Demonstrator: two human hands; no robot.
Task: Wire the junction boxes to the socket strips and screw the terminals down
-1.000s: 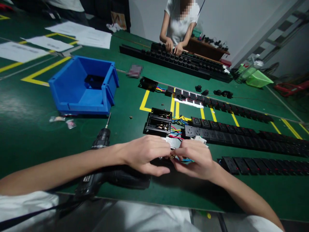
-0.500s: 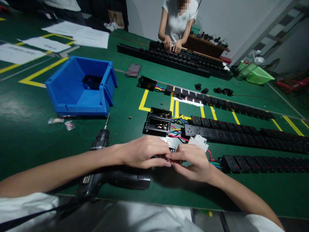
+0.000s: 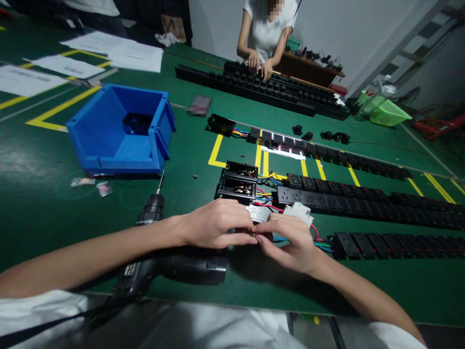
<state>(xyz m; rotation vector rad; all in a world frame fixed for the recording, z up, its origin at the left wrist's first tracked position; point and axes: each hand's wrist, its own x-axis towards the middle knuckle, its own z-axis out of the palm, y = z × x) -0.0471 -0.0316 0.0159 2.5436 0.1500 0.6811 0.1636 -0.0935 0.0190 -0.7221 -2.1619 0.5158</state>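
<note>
My left hand (image 3: 217, 224) and my right hand (image 3: 290, 239) meet fingertip to fingertip near the table's front edge, both pinched on a small brass-tipped wire end among coloured wires (image 3: 315, 238). These wires run from a black socket strip (image 3: 395, 245) at the right. A white breaker block (image 3: 300, 212) lies just behind my right hand. Two open black housings (image 3: 238, 182) with brass contacts sit right behind my left hand. What is under the palms is hidden.
A black cordless screwdriver (image 3: 154, 252) lies under my left forearm. A blue bin (image 3: 121, 128) stands at the left. More black socket strips (image 3: 363, 198) stretch to the right. Across the green table (image 3: 54, 203), another person (image 3: 267, 34) handles long strips. Papers (image 3: 112, 51) lie far left.
Both hands have stayed together and shifted slightly away from me. The white breaker block, hidden under my right hand a second ago, now shows behind it.
</note>
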